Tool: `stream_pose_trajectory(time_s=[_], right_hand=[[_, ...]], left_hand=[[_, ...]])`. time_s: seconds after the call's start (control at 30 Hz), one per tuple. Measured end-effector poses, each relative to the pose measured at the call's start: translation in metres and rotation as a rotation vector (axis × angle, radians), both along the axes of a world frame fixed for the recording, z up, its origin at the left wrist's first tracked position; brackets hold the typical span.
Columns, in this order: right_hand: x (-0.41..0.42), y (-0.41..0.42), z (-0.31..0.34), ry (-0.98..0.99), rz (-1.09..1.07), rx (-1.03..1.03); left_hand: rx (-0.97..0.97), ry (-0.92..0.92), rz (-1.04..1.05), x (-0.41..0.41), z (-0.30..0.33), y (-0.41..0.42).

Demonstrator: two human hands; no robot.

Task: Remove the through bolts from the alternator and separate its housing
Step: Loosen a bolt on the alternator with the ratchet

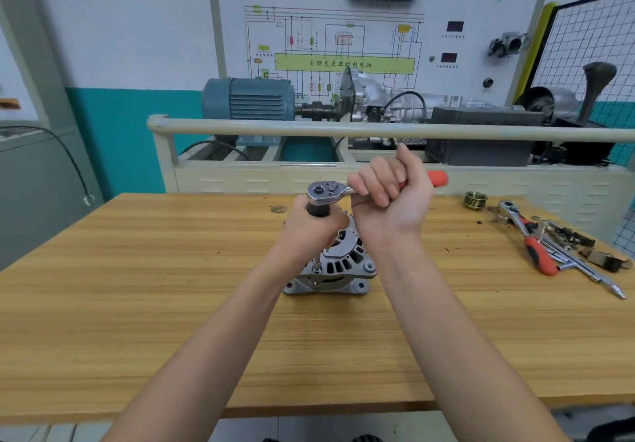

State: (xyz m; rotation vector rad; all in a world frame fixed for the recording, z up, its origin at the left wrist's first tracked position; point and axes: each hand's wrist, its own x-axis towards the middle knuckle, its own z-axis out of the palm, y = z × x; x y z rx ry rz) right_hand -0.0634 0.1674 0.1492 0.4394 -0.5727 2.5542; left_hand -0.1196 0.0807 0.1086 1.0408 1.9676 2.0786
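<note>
The table (137, 321) lay bare from its near edge up to the alternator (338, 266), which sat at mid-table, well clear of every edge. The left hand (311, 230) was curled round a black extension under the ratchet (328, 193), whose socket (315, 265) met what seemed to be a bolt on the housing's left rim, though that was too small to confirm. The right hand (388, 194) gripped the ratchet's red handle, pointing right. Open wood flanked both forearms. Far right, near the edge, lay a second ratchet (525, 235), loose parts (570, 240) and a pulley (475, 200). Beyond the far edge stood a rail (240, 126).
</note>
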Motion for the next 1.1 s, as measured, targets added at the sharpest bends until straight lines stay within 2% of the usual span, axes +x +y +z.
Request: stream_pose_trajectory(time_s=[0.1,0.2,0.3,0.43,0.5,0.63,0.73,0.83,0.93,1.1], right_hand=[[0.011,-0.016,-0.01,0.096,-0.177,0.049],[0.011,-0.015,-0.009,0.11,-0.176,0.083],[0.002,0.0,0.001,0.026,-0.002,0.069],[-0.008,0.016,0.016,-0.08,0.295,0.039],[-0.009,0.019,0.017,-0.098,0.335,-0.003],[-0.003,0.011,0.006,-0.045,0.12,-0.066],[0.008,-0.004,-0.006,0.031,-0.102,-0.032],[0.014,-0.013,-0.011,0.079,-0.192,0.017],[0.011,-0.006,-0.006,0.05,-0.098,0.031],[-0.002,0.016,0.011,-0.061,0.226,0.056]], left_hand=[[0.12,-0.058,0.185,0.003,-0.003,0.007],[0.125,-0.053,0.217,0.005,-0.002,0.009],[0.014,-0.003,0.085,0.001,0.0,0.0],[-0.235,0.161,-0.184,-0.005,0.012,-0.013],[-0.252,0.133,-0.257,-0.006,0.015,-0.013],[-0.138,0.047,-0.191,-0.003,0.01,-0.006],[-0.036,0.012,-0.011,-0.001,0.005,-0.001],[0.061,-0.009,0.152,0.004,0.005,0.006],[0.035,0.018,0.117,0.004,0.003,0.004],[-0.114,0.187,-0.175,-0.003,0.008,-0.011]])
